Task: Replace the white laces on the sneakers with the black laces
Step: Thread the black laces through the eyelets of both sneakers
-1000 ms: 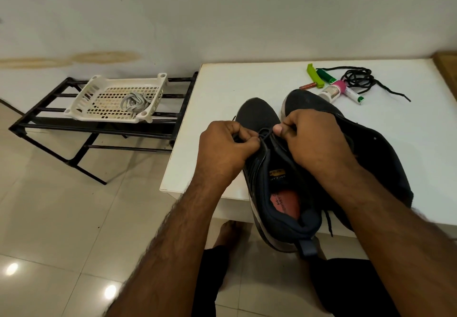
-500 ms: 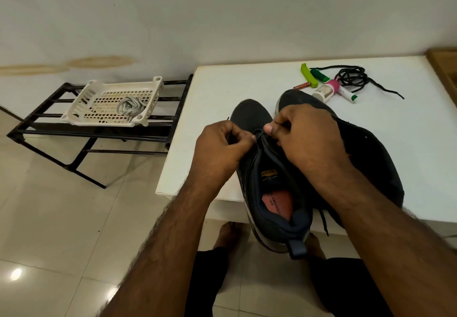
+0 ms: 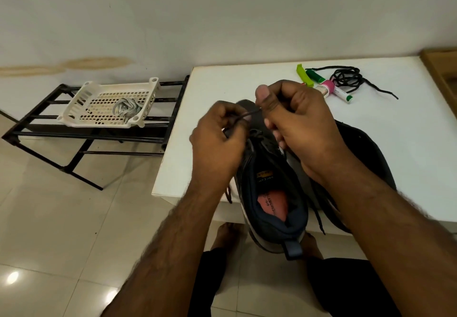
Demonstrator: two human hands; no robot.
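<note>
A dark sneaker (image 3: 270, 193) lies on the white table (image 3: 222, 87), its heel hanging over the near edge. Both hands work above its toe end. My left hand (image 3: 218, 141) pinches a black lace (image 3: 247, 114), and my right hand (image 3: 296, 119) pinches the same lace with the thumb raised. The lace runs taut between them. Part of a second dark sneaker (image 3: 366, 153) shows behind my right wrist. A loose black lace (image 3: 346, 79) is coiled at the table's back right. White laces (image 3: 127, 109) lie in a white basket (image 3: 81, 99).
The basket sits on a black metal rack (image 3: 37, 129) left of the table. A green clip (image 3: 304, 75), a green marker (image 3: 315, 75) and small tubes (image 3: 329, 89) lie near the coiled lace. A wooden edge (image 3: 442, 69) borders the table's right side. Bare feet (image 3: 227, 235) show below.
Both hands have lifted off the sneaker's tongue area and drawn the black lace up and taut between them. My right thumb now points upward.
</note>
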